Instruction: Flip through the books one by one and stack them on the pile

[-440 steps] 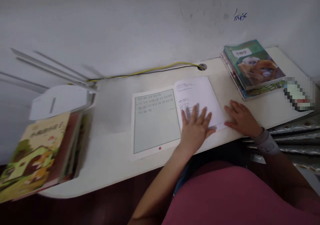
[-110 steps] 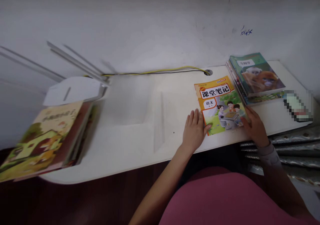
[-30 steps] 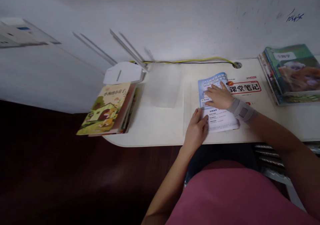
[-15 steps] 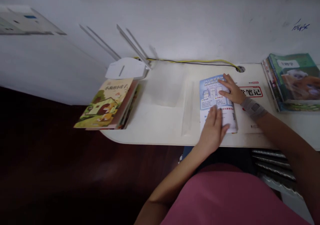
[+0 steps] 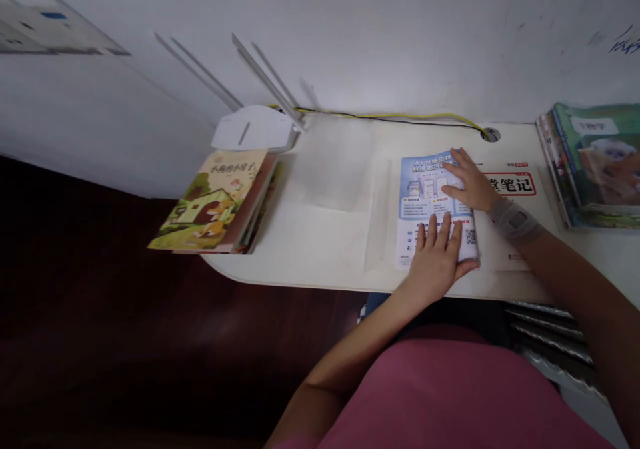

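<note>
A blue and white printed booklet [image 5: 416, 204] lies on the white desk, partly over the left side of a larger white book with black and red lettering [image 5: 523, 226]. My left hand [image 5: 436, 256] rests on the booklet's lower half with its fingers spread, the thumb at the lower right edge. Higher up, my right hand [image 5: 467, 181] lies on the booklet's right edge, fingers apart and pointing left. A grey band circles my right wrist. A clear plastic sheet [image 5: 340, 169] lies flat to the left of the booklet.
At the desk's left end a stack of picture books [image 5: 210, 202] overhangs the edge, in front of a white router [image 5: 254, 129] with antennas. Yellow and black cables [image 5: 415, 116] run along the wall to a cable hole [image 5: 491, 134]. Another book stack [image 5: 600, 162] stands at right.
My left hand has shifted slightly right and its fingers have spread over the booklet. My right hand stays at its upper right edge. The view has moved a little.
</note>
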A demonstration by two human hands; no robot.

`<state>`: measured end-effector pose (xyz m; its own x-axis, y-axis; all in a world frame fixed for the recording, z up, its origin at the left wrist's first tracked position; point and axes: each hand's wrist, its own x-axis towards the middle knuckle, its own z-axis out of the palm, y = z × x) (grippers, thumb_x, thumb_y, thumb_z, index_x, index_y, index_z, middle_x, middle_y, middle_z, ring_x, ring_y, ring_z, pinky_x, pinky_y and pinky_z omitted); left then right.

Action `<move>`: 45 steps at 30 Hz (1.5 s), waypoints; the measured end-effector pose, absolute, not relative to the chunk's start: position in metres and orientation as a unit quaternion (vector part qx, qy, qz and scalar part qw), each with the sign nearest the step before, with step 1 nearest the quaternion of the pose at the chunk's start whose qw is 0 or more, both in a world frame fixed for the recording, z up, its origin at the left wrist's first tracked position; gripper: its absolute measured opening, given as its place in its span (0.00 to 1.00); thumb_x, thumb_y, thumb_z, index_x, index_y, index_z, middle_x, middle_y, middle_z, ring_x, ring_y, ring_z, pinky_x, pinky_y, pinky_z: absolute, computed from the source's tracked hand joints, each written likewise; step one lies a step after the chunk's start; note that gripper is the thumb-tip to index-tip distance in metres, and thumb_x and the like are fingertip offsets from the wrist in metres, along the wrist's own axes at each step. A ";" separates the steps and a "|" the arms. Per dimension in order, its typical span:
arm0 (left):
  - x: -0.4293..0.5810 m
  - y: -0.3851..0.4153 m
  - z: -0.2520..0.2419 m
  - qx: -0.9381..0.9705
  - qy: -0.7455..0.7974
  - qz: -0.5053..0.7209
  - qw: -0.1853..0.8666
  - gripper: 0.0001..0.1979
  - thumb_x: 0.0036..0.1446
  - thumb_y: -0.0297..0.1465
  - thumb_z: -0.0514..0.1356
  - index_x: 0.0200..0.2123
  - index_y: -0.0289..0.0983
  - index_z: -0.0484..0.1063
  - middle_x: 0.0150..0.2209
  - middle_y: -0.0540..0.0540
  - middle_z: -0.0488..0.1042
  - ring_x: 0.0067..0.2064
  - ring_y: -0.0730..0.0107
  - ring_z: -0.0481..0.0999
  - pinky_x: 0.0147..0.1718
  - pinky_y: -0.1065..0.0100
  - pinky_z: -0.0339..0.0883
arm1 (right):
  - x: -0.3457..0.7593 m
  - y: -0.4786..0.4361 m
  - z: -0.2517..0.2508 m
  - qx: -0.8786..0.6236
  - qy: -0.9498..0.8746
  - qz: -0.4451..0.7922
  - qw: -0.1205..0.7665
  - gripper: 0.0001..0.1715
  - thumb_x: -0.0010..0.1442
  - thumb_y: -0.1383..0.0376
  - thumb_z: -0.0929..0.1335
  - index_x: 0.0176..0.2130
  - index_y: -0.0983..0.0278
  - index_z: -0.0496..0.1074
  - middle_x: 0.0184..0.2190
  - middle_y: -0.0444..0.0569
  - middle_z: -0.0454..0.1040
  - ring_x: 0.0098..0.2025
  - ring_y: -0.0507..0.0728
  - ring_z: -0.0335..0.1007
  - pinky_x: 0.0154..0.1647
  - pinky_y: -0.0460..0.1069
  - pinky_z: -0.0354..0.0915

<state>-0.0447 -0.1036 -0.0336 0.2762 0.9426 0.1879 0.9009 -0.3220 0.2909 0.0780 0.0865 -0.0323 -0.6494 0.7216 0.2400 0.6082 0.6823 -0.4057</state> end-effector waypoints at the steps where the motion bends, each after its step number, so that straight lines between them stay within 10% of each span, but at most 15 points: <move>1: -0.044 -0.104 -0.032 0.799 0.574 0.165 0.064 0.42 0.59 0.54 0.51 0.67 0.32 0.52 0.67 0.29 0.51 0.68 0.35 0.46 0.61 0.38 0.47 | 0.078 0.087 -0.033 -0.370 -0.898 0.143 0.192 0.32 0.60 0.57 0.66 0.60 0.68 0.65 0.68 0.59 0.49 0.71 0.67 0.36 0.65 0.69 0.46; 8: -0.047 -0.104 -0.027 0.819 0.546 0.166 0.061 0.41 0.55 0.56 0.53 0.67 0.44 0.53 0.68 0.36 0.50 0.67 0.29 0.43 0.58 0.30 0.46 | 0.081 0.087 -0.032 -0.338 -0.914 0.143 0.171 0.34 0.64 0.55 0.62 0.64 0.64 0.57 0.70 0.55 0.45 0.71 0.64 0.34 0.66 0.66 0.47; 45: -0.061 -0.111 -0.038 0.841 0.532 0.097 -0.027 0.37 0.62 0.52 0.46 0.66 0.34 0.53 0.67 0.36 0.54 0.68 0.52 0.52 0.61 0.50 0.54 | 0.074 0.078 -0.037 -0.342 -0.927 0.079 0.128 0.41 0.63 0.47 0.61 0.64 0.71 0.56 0.68 0.66 0.46 0.70 0.69 0.37 0.64 0.69 0.48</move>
